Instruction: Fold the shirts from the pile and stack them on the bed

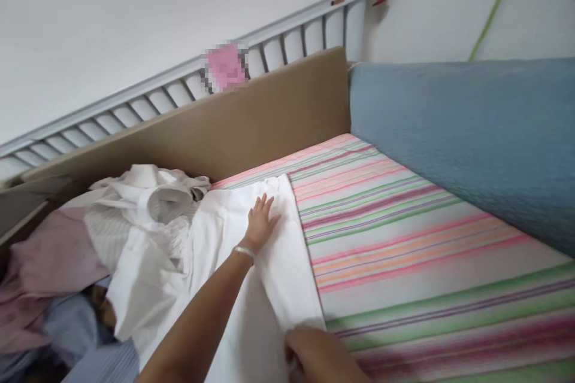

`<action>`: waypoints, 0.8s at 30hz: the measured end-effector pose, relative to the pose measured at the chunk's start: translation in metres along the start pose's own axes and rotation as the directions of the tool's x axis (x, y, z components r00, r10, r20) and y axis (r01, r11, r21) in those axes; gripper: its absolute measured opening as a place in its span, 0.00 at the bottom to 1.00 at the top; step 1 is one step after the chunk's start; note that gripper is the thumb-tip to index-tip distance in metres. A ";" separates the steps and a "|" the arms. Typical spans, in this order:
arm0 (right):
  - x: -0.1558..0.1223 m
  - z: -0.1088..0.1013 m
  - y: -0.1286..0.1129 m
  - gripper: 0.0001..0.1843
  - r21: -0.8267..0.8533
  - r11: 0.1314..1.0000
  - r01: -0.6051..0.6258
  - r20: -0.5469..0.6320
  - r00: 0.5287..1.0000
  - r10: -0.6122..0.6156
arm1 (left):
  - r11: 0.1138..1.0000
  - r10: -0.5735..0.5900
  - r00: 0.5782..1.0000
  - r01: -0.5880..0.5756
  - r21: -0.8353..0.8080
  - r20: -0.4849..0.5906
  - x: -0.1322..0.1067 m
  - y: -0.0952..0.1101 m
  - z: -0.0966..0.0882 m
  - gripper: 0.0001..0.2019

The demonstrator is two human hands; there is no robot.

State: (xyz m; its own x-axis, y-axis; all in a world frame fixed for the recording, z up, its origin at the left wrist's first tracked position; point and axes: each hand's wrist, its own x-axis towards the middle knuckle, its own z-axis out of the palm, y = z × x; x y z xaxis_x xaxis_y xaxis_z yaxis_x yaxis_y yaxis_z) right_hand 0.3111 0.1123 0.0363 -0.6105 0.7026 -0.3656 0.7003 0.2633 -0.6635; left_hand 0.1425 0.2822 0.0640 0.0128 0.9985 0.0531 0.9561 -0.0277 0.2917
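A white garment is spread over a striped sheet, with a gathered edge at its far end. My left hand lies flat on it near that far end, fingers stretched out and apart, with a pale band around the wrist. At the bottom of the view, my right hand is curled at the garment's near right edge, its fingers closed on the fabric. Part of the right hand is cut off by the frame. The garment's left side is rumpled and meets a heap of clothes.
Piled at the left are white clothes, a pink cloth and bluish fabric. A brown padded board runs along the back, before a white radiator. A blue padded panel borders the striped sheet.
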 end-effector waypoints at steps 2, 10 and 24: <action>-0.009 -0.006 -0.006 0.11 0.009 1.000 0.027 -0.051 0.998 -0.026 | 0.993 0.085 0.992 -0.092 -0.069 -0.094 -0.068 -0.028 -0.012 0.24; -0.019 -0.021 -0.002 0.14 0.106 0.992 0.061 -0.565 0.825 0.010 | 0.472 -0.832 0.484 0.361 -0.804 -0.271 -0.330 -0.164 -0.034 0.20; -0.064 0.035 0.004 0.09 0.190 0.976 -0.111 -0.505 0.841 0.194 | 0.088 -0.772 0.626 0.282 -0.955 0.114 -0.303 -0.153 -0.055 0.09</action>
State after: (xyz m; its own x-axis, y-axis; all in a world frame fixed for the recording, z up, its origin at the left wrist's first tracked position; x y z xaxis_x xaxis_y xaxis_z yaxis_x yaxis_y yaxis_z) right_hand 0.3401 0.0454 0.0339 -0.1911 0.9757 -0.1070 0.6809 0.0532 -0.7305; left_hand -0.0237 -0.0184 0.0558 -0.6966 0.6514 -0.3006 -0.1922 0.2342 0.9530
